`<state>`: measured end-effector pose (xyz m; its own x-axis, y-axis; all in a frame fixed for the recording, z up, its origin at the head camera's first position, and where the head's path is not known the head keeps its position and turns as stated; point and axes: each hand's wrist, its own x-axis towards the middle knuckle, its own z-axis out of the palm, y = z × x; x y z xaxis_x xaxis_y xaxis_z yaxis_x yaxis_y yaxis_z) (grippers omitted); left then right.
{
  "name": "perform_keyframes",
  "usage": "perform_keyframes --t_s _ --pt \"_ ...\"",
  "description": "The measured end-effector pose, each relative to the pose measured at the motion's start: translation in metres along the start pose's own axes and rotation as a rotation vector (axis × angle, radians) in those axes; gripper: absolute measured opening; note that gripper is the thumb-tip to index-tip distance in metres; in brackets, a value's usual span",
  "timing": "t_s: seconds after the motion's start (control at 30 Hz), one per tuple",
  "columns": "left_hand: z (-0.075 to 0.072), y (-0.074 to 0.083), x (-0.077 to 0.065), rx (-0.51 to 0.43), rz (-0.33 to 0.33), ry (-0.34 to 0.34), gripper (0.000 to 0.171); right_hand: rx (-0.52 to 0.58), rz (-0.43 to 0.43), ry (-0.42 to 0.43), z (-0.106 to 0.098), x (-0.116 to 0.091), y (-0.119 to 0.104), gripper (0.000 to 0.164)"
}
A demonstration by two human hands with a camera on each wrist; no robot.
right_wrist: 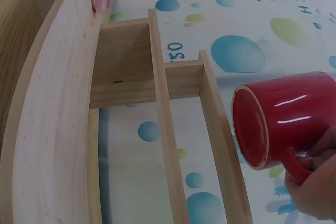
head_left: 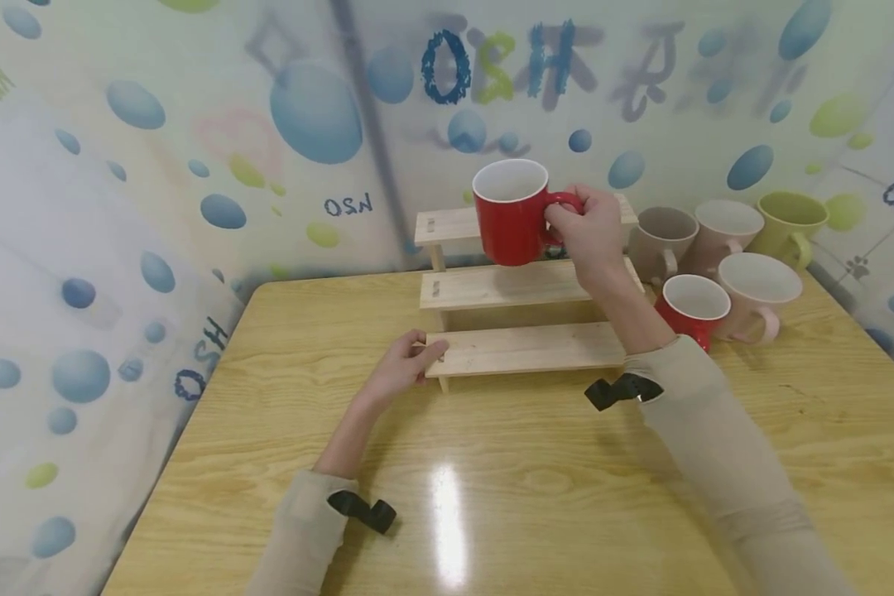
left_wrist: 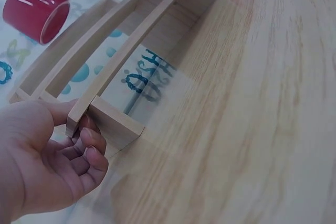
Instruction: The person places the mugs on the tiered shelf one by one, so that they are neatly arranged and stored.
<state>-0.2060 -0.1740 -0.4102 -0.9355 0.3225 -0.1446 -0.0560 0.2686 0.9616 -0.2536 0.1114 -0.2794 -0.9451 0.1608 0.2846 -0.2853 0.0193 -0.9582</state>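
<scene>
A red mug (head_left: 512, 219) with a white inside hangs upright in the air before the top tier of a three-tier wooden shelf (head_left: 525, 348). My right hand (head_left: 594, 236) grips it by the handle. In the right wrist view the mug (right_wrist: 286, 116) is apart from the shelf boards, its base showing. My left hand (head_left: 405, 364) pinches the left end of the lowest board, thumb on top and fingers beneath, as the left wrist view shows with the hand (left_wrist: 58, 156) at the board's end.
Right of the shelf stand a second red mug (head_left: 694, 308), a grey mug (head_left: 661, 248), two pinkish mugs, one wide (head_left: 758, 285) and one behind (head_left: 726, 230), and a green mug (head_left: 790, 223). A patterned wall (head_left: 305, 199) rises behind the wooden table (head_left: 536, 480).
</scene>
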Motion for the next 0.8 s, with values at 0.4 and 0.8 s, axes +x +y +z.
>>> perform_keyframes --t_s 0.4,0.8 --pt "0.002 -0.003 0.001 -0.012 0.022 -0.001 0.036 0.071 0.009 -0.066 0.022 0.023 0.011 0.021" --pt "0.002 -0.002 0.002 -0.002 -0.005 0.004 0.036 0.083 0.040 -0.152 0.040 0.053 0.018 0.018"
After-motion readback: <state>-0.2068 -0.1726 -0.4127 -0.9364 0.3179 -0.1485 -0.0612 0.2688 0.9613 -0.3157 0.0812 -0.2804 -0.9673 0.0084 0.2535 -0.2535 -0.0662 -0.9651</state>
